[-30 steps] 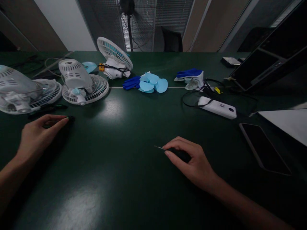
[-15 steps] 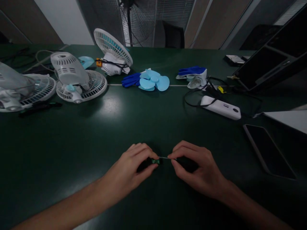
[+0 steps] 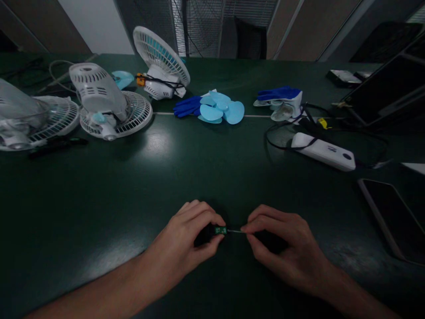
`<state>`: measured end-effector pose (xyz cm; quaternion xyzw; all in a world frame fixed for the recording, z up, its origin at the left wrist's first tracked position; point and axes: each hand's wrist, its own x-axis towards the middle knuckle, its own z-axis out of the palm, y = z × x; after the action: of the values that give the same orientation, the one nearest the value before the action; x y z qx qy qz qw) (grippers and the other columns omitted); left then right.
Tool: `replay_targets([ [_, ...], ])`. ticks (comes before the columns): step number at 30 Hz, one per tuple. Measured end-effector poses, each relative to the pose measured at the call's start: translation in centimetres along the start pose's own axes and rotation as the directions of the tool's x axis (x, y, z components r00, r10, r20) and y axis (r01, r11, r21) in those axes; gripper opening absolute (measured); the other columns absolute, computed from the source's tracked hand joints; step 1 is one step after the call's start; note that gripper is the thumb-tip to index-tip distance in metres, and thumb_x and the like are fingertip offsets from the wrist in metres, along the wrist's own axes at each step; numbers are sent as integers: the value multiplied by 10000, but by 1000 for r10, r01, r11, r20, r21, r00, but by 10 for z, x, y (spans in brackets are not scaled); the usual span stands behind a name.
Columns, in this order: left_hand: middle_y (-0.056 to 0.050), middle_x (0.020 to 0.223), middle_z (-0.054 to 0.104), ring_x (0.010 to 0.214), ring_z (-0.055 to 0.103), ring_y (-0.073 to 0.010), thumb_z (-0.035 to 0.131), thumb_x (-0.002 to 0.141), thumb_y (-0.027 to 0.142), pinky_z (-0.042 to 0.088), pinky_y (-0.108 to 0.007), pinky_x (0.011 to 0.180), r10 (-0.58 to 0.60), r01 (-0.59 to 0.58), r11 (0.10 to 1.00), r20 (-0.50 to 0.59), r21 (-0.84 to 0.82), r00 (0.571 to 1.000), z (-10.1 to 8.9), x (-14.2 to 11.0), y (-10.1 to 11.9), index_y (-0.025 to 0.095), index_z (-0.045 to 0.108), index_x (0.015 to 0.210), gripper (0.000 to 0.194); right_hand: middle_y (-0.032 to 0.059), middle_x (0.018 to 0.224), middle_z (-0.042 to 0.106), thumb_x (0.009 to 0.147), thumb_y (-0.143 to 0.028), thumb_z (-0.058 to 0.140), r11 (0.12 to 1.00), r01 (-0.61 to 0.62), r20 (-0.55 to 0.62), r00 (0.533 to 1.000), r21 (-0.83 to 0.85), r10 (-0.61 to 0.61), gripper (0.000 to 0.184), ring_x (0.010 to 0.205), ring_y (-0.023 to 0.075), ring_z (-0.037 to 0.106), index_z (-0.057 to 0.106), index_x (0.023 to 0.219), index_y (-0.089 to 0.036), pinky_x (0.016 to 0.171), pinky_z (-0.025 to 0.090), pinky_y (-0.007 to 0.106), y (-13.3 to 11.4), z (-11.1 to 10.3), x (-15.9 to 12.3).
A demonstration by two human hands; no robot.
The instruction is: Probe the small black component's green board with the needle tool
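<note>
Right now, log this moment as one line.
left hand: pinches green piece | right hand: pinches rod | rod: points at green piece, contact unclear | beyond hands: blue propeller, gloves

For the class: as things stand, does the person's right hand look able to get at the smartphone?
Probably yes: nothing visible stands between the right hand and the smartphone to its right. However, its fingertips pinch a thin metal shaft, so it would likely need freeing first.

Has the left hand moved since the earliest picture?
Yes. Judged against the light-blue fan blades, the left hand has moved rightward and nearer the wearer, its fingers now close to the right hand.
</note>
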<state>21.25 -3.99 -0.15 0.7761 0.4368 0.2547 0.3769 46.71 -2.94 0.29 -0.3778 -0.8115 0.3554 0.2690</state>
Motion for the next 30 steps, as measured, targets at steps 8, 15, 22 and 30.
replay_targets([
  [8,10,1038,669,978,585,-170,660,913,154,429,-351,887,-5,5,1000,23,0,1000,-1,-2,-1,263,651,1081,200,21,983,692,935,-111,646,970,53,2,999,239,-55,221,862,139,679,705,1108,-233,739,527,269,-11,4,5],
  [15,5,1061,667,984,589,-166,630,966,227,459,-339,872,36,-37,998,24,53,999,-2,-2,-2,270,635,1121,162,10,945,708,952,-162,659,983,-34,-168,984,182,65,120,833,139,682,724,1007,-246,717,515,259,-5,-1,5],
  [22,-54,1217,668,1064,608,-188,515,1026,204,497,-339,909,230,-309,887,252,343,940,-17,-31,1,237,591,1293,280,-2,935,710,961,-205,664,978,-84,-181,976,192,119,95,827,137,679,730,998,-262,702,506,254,-6,-2,4],
  [30,-37,1261,629,1119,614,-188,530,1021,305,511,-320,974,20,-4,831,-23,556,1000,-101,-66,-70,285,599,1313,301,-2,939,694,970,-232,659,970,-122,-158,975,208,157,95,803,142,660,731,1018,-273,655,492,273,-2,0,3],
])
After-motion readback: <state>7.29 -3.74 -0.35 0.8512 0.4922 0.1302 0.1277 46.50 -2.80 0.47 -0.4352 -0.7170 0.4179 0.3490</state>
